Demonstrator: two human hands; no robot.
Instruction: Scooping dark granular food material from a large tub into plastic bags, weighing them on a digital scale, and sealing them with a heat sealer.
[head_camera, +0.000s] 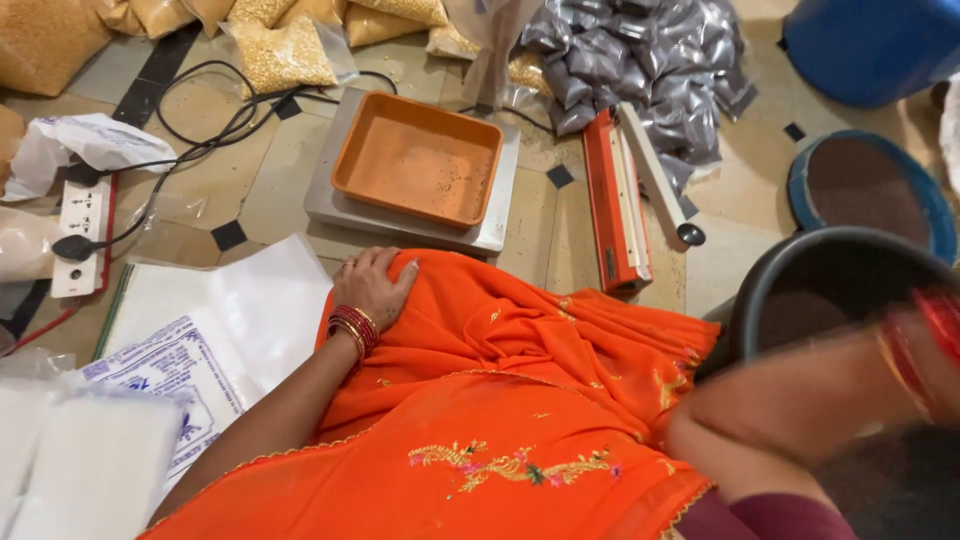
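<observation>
My left hand (375, 285) rests flat, fingers apart, on the orange embroidered cloth (500, 400) over my knee, holding nothing; red and gold bangles circle the wrist. Just beyond it stands a grey weighing scale (330, 205) carrying an empty orange tray (420, 160). My right arm reaches rightwards, blurred, over a dark round tub (800, 290) of brown powder; the right hand itself is out of view past the frame's right edge. An orange-and-white heat sealer (620, 195) lies between the scale and the tub.
Silver pouches (640, 55) are heaped at the back; bags of yellow grain (280, 50) lie at the back left. A power strip (80, 235) with black cables sits left. Clear printed bags (190, 350) lie by my left arm. Blue containers (870, 45) stand right.
</observation>
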